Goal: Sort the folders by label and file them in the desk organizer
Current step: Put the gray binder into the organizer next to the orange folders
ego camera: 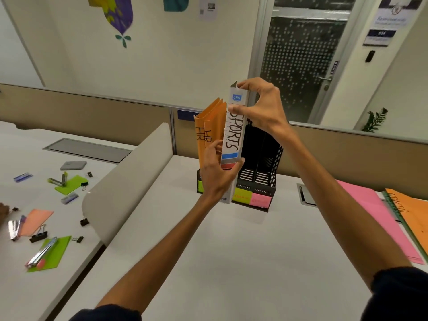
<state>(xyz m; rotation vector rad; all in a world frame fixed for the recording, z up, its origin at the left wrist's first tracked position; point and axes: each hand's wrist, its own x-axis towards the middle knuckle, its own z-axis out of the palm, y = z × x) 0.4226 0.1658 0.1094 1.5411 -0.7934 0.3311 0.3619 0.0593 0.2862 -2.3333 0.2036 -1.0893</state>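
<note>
Head view, filing of one item. The white SPORTS binder (232,137) is held upright, spine toward the camera, at the front of the black desk organizer (261,172), which stands at 12 o'clock on the tabletop (220,251). The left hand (216,172) has its grip curled round the lower spine. The right hand (259,105) pinches the top end between thumb and forefinger, with the other fingers loosely bent. Two orange HR folders (209,126) stand in the organizer at 9 o'clock of the binder, touching it or very nearly. The compartments at its 3 o'clock look vacant. The binder's bottom edge shows in front of the organizer's front lip, so it is judged not yet seated.

Hazards from this position:
- **Wrong compartment.** The yellow label (242,196) and pink label (261,200) on the lip are too blurred to read, and the binder hides the one beside them.
- **Snagging.** A bottom corner catching the lip or a divider could shove or tip the light organizer.
- **Crowding.** Pressure toward 9 o'clock could bend or dislodge the HR folders.
- **Slipping.** The top hold is only a fingertip pinch, so if the left hand lets go early the binder may swing or drop.

A pink folder (370,218) and an orange ADMIN folder (414,218) lie unfiled at 3 o'clock.
</note>
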